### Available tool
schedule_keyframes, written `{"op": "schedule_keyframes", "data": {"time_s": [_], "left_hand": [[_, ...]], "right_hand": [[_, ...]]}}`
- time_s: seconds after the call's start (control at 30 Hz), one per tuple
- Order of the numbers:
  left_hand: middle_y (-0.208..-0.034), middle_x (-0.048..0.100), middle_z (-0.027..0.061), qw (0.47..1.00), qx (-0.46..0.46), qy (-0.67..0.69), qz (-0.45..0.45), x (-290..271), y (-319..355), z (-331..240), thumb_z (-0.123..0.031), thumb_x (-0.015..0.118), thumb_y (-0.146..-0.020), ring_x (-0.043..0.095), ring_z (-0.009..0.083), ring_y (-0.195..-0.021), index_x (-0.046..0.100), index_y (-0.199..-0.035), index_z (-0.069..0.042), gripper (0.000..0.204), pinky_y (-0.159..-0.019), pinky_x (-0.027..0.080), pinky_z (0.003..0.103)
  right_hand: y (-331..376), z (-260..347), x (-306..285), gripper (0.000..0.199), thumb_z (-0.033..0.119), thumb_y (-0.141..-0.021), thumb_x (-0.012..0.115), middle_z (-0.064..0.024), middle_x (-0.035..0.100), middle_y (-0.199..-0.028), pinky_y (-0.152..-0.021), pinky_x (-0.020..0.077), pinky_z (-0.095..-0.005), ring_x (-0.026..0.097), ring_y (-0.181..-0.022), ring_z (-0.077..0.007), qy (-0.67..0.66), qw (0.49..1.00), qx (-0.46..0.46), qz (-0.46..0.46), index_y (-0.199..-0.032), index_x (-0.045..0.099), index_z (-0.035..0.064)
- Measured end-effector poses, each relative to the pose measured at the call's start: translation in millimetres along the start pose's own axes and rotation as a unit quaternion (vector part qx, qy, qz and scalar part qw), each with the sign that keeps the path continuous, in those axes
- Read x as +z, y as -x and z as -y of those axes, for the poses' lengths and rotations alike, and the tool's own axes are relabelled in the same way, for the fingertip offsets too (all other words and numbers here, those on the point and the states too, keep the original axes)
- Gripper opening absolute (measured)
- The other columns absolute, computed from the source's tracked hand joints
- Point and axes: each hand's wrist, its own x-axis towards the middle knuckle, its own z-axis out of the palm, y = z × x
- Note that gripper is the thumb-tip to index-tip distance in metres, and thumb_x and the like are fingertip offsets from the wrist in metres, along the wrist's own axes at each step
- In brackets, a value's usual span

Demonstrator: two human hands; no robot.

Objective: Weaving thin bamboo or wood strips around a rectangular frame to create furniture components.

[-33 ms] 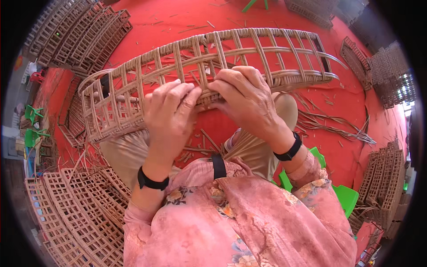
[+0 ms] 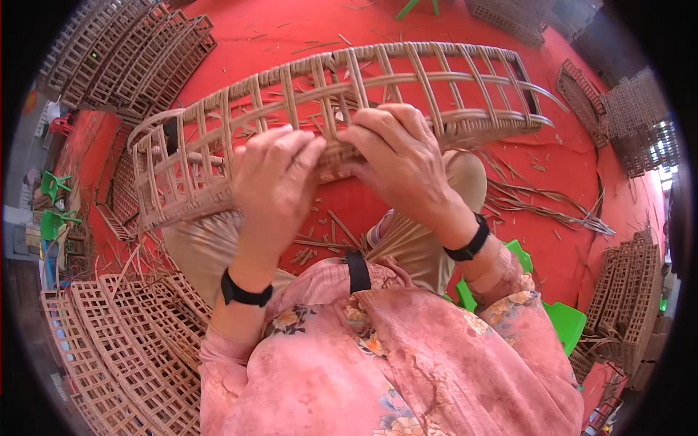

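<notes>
Where the hands meet the cane: both close on the near edge of a wicker frame (image 2: 324,96) around its middle, just beside each other.
Wicker frame: long, bowed openwork with a wrapped far rim; held before the body, over the thighs, and slightly tilted.
Left hand (image 2: 273,182): fingers bunched and bent over the near edge, gripping it; blur hides the exact fingertip contact.
Right hand (image 2: 400,160): fingers bent down, pinching the same edge, the thumb mostly tucked from sight.
Step in hand: judged from the grip, close finger work on the near edge, probably pressing or tucking cane; the worked strand itself cannot be made out.
Next move: seems to call for one hand steadying the frame while the other snugs the cane at that spot.
Rod ends (image 2: 547,94): project past the frame's right end, and could catch if it is turned.
Red floor (image 2: 291,18): scattered with offcuts (image 2: 342,231); long loose strands (image 2: 545,196) lie beyond the right knee (image 2: 467,182).
Stacked wickerwork: piles at upper left (image 2: 131,62), lower left (image 2: 109,349) and right (image 2: 625,291).
Green plastic piece (image 2: 566,325): beside the right arm, perhaps a seat.
In the way: the fingers cover the worked spot; the lower-left pile, near the left thigh, leaves little turning room.
</notes>
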Motion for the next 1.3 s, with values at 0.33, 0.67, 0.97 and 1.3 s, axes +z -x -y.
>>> {"op": "schedule_keyframes", "data": {"time_s": [0.33, 0.67, 0.97, 1.3], "left_hand": [[-0.11, 0.067, 0.0046, 0.995, -0.011, 0.081, 0.062, 0.5, -23.9, 66.1, -0.008, 0.082, -0.068, 0.061, 0.0276, -0.108, 0.072, -0.111, -0.008, 0.043, -0.093, 0.046, 0.042], [-0.129, 0.058, 0.0072, 0.993, -0.05, 0.05, 0.094, 27.6, -55.5, 8.6, -0.029, 0.08, -0.077, 0.053, 0.0281, -0.119, 0.059, -0.137, -0.012, 0.066, -0.102, 0.037, 0.045], [-0.111, 0.061, 0.0036, 0.994, -0.05, 0.071, 0.063, 44.9, -73.2, 4.9, -0.023, 0.082, -0.075, 0.058, 0.0233, -0.103, 0.074, -0.118, -0.013, 0.045, -0.09, 0.041, 0.041], [-0.094, 0.068, -0.001, 0.992, -0.047, 0.118, 0.011, 49.1, -61.1, -5.3, -0.024, 0.082, -0.073, 0.06, 0.021, -0.091, 0.077, -0.106, -0.013, 0.035, -0.084, 0.042, 0.039]], "right_hand": [[-26.1, 2.1, 29.8, 0.046, 0.016, -0.07, 0.082, -0.0055, 0.059, -0.115, -0.096, 0.0445, -0.0416, 0.057, -0.11, -0.027, 0.005, 0.991, 0.05, -0.123, -0.112, 0.067, 0.0092], [-19.3, -37.7, -30.7, 0.049, 0.019, -0.07, 0.083, -0.0042, 0.063, -0.113, -0.096, 0.043, -0.0423, 0.058, -0.111, -0.0256, 0.114, 0.99, 0.079, -0.012, -0.115, 0.068, 0.0086], [-28.7, -63.8, -27.0, 0.04, 0.024, -0.073, 0.083, -0.0059, 0.062, -0.11, -0.094, 0.0421, -0.0415, 0.059, -0.109, -0.0262, 0.067, 0.994, 0.061, 0.055, -0.108, 0.072, 0.0079], [-2.1, -45.6, -10.8, 0.032, 0.014, -0.072, 0.081, -0.0032, 0.059, -0.101, -0.09, 0.041, -0.0392, 0.059, -0.099, -0.0232, 0.065, 0.992, 0.072, -0.08, -0.101, 0.069, 0.0109]]}}
